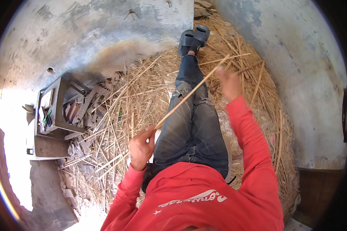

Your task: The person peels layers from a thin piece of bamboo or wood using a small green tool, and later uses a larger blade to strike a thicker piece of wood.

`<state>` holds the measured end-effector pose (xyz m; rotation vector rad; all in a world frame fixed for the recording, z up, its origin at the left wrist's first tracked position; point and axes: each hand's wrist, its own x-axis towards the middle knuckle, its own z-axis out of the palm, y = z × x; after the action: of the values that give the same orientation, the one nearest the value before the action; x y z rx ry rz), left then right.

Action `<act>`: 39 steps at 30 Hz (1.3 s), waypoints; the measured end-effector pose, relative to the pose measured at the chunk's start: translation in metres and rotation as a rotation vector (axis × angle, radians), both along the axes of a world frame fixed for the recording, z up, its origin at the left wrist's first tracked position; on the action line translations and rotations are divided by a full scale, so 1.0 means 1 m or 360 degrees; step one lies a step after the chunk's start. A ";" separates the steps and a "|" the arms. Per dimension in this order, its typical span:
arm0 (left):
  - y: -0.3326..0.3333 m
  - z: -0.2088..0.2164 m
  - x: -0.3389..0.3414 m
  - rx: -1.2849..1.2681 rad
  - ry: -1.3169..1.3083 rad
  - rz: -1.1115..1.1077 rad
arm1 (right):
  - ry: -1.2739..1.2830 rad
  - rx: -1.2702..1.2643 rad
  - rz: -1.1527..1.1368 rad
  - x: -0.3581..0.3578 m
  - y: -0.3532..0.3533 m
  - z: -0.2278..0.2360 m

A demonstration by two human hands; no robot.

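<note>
My left hand is closed, thumb and fingers pinching the near end of a long, thin, straw-coloured stick. The stick slants up and to the right across my legs, its far end close to my shoes. Beside that far end is my right hand, smeared by motion, so its fingers do not show clearly. A darker thin stick lies just right of the right hand; whether the hand touches either stick, I cannot tell.
My outstretched legs lie over a floor strewn with straw-coloured sticks and shavings. At left, a small wooden stool rests on its side by wood scraps. Grey walls curve around, with a bright opening at far left.
</note>
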<state>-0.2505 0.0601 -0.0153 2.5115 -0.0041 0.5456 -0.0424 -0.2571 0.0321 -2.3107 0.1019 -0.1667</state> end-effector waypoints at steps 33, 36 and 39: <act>-0.004 0.018 0.023 -0.0415 0.0014 -0.0099 | -0.0391 0.0078 0.0272 -0.017 0.004 0.027; -0.014 0.027 0.027 -0.0253 -0.0085 -0.0106 | -0.0423 0.0100 0.0330 -0.016 0.007 0.010; -0.018 0.028 0.031 -0.0105 -0.0154 -0.0047 | -0.0206 0.0048 0.0495 -0.038 0.036 -0.004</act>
<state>-0.2194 0.0423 0.0123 2.4149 -0.0583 0.6443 -0.0802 -0.2214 0.0284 -2.2457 -0.3170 -0.1533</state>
